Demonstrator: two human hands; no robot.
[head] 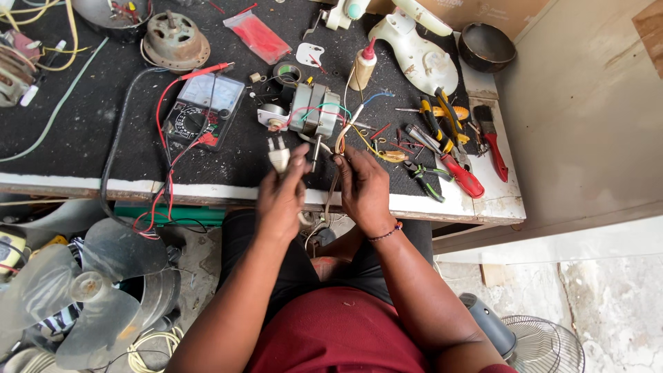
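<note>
Left hand (280,197) closed in a grip on a white two-pin plug (279,155), pins pointing away from the body, held over the near edge of the bench (83,135); right hand (362,188) pinching a bundle of thin coloured wires (343,132) between fingertips, just beside the left hand; wires traced up to a small fan motor (314,109) with metal core and shaft, lying on the dark mat directly beyond both hands.

Left of motor: analogue multimeter (205,109), dark case with pale dial face, red probe leads (169,103) looped over and around it, trailing off the bench edge. Beyond it: round rusty motor housing (175,41); clear bag of red parts (259,36), flat, oblong; roll of dark tape (287,72) just behind the motor; pale glue bottle with red nozzle (362,65), upright; white plastic fan base (414,52) behind that; dark bowl (487,46) at far right corner.

Right of hands: yellow-and-black pliers (442,114), red-handled screwdriver (452,166), green-handled cutters (425,179), small red-handled brush (492,141); all lying close together, some overlapping, near the right hand's side of the bench.

Below bench, left: clear fan blade (90,290); right: wire fan guard (545,345) on the floor.
</note>
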